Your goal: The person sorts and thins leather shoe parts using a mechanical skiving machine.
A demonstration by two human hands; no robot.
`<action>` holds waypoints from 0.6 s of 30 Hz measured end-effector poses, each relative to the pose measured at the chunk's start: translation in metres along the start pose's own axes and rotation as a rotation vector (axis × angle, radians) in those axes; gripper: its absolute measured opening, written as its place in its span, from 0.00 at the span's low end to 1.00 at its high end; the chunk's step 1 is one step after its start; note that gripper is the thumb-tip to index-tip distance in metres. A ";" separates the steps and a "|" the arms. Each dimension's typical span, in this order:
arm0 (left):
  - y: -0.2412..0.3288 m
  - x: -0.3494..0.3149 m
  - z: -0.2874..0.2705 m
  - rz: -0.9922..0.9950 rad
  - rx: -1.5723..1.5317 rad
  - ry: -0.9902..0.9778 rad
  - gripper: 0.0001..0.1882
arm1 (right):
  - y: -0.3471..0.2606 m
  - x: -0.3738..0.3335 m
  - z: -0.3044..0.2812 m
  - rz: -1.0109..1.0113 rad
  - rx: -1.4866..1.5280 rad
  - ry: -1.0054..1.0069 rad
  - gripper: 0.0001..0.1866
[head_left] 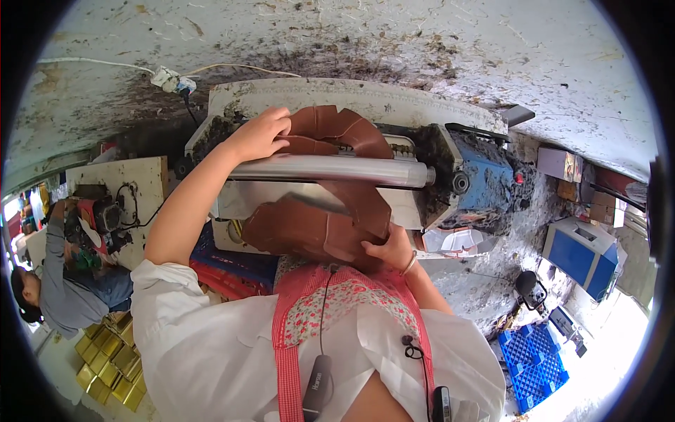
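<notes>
A brown leather piece (309, 225) with scalloped edges loops around a shiny metal roller (330, 169) on a dirty machine (478, 176). My left hand (259, 135) presses on the leather's upper part (337, 128) above the roller. Below the roller, my right hand (390, 250) grips the lower edge of the leather, close to my chest. The leather hangs in folds over the machine's metal plate (281, 197).
The machine has a blue housing at its right end and a white stained hood (351, 95) behind. Another person (63, 288) works at the left beside a white panel. Red and blue crates (232, 271) lie underneath; a blue box (580, 257) and blue crates (534, 359) stand at right.
</notes>
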State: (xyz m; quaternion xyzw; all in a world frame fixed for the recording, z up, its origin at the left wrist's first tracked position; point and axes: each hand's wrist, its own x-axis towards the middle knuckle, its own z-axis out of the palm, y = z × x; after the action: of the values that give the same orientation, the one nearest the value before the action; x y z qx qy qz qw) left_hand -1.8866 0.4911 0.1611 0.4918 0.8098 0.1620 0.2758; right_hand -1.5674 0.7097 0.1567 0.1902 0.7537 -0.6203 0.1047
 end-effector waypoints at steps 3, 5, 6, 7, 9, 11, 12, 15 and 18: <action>0.004 0.002 0.001 -0.172 -0.092 0.000 0.10 | 0.004 0.000 0.001 0.041 -0.032 0.048 0.22; 0.007 0.003 0.007 -0.064 -0.121 0.148 0.11 | 0.011 0.003 0.002 0.078 -0.039 0.076 0.20; 0.008 0.003 0.009 -0.054 -0.135 0.251 0.13 | 0.014 0.006 0.003 -0.034 -0.016 0.073 0.19; 0.008 0.005 0.010 0.012 -0.136 0.290 0.13 | 0.018 0.008 0.003 -0.090 -0.007 0.073 0.18; 0.006 0.007 0.012 -0.004 0.029 0.139 0.11 | 0.024 0.014 0.004 -0.047 -0.032 -0.002 0.21; 0.002 0.009 0.010 -0.015 0.010 0.056 0.10 | 0.027 0.020 0.006 0.049 -0.069 -0.079 0.27; 0.001 0.009 0.010 -0.067 0.030 -0.040 0.09 | 0.028 0.025 0.008 -0.167 -0.212 -0.017 0.25; 0.000 0.007 0.010 -0.021 -0.030 0.038 0.06 | 0.024 0.027 0.010 -0.248 -0.246 0.041 0.32; 0.002 0.005 0.014 -0.030 -0.010 0.078 0.13 | 0.019 0.014 0.012 -0.236 -0.107 -0.046 0.43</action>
State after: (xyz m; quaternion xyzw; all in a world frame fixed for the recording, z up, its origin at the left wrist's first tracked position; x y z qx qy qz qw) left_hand -1.8786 0.4958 0.1497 0.4715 0.8265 0.1809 0.2485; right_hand -1.5731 0.7028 0.1318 0.0801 0.8004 -0.5913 0.0581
